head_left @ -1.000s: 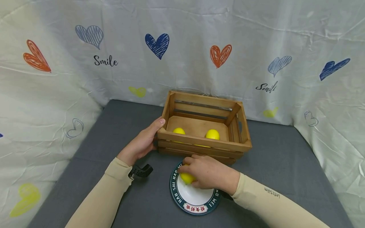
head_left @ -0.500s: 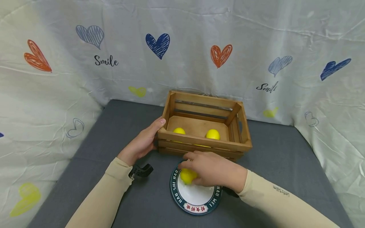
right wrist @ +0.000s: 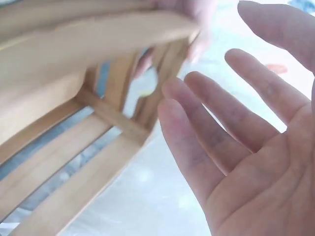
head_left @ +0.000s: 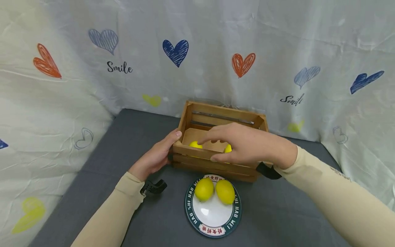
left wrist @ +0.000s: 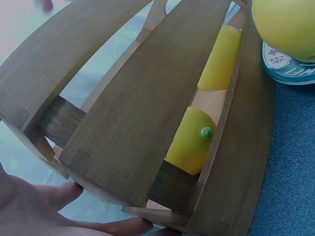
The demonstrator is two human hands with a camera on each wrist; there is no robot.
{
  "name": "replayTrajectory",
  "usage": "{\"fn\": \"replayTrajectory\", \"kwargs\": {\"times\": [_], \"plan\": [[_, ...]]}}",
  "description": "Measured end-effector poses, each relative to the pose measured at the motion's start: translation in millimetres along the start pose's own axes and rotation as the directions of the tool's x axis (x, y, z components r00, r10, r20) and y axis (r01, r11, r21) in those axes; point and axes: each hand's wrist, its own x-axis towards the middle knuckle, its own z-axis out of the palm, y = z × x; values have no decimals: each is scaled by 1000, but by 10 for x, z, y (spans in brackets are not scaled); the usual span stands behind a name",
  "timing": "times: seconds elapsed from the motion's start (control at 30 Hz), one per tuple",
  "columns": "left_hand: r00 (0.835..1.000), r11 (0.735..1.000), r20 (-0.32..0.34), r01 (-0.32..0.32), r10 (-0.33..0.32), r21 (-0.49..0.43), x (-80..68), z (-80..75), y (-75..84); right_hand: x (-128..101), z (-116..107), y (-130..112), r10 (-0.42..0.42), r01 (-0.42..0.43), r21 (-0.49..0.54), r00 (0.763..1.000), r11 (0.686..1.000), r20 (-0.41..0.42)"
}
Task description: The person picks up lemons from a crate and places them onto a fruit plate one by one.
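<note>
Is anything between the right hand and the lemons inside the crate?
Nothing visible. The right hand hovers open above the wooden crate, which has no lid; two lemons lie on its floor, partly hidden by the hand. The left hand grips the crate's left end.

Grey tabletop (head_left: 102, 192) enclosed on three sides by white fabric backdrop (head_left: 216, 31) printed with coloured hearts; lighting even.
</note>
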Motion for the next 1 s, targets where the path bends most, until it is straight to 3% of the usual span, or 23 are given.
{"fn": "replayTrajectory", "kwargs": {"times": [0.27,0.47,0.8,1.0], "plan": [[1000,1000,0,10,-10,-15,-2,25,-17,580,-16,509,97,-101,45,992,994,82],[1000,999,7,17,-17,-33,4,84,-32,906,126,749,182,-201,65,958,978,221],[1000,1000,6,4,-4,-23,-3,77,-6,1229,368,879,155,-187,47,910,981,384],[1000,999,-20,7,-8,-32,-26,15,11,1354,486,854,181,-200,-1,885,980,429]]}}
